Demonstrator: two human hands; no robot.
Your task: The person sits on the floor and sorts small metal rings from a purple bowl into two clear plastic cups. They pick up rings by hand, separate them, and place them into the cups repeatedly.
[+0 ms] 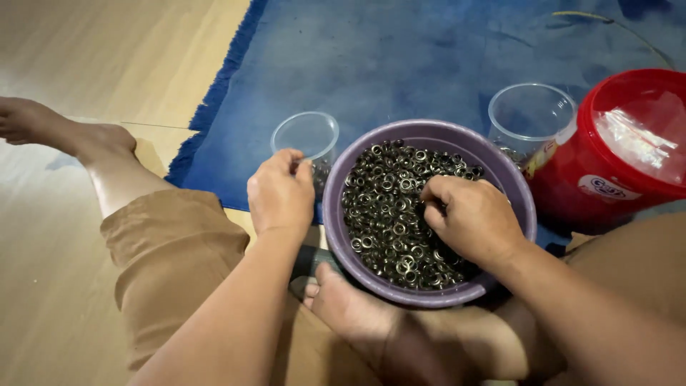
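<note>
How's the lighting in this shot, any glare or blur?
Head view: soft, even indoor light; glare on the red bucket's clear lid and the wooden floor at top left; metal rings in the purple bowl glint; both hands sharp, left hand, right hand.

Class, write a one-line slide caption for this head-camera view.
Seated on the floor, right hand digs into a purple bowl of metal eyelets; left hand hovers over a clear cup.

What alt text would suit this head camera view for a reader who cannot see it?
A seated person's right hand digs into a purple bowl of small metal rings, while the left hand pinches over a clear cup. Another clear cup and a red bucket stand on a blue rug.
</note>
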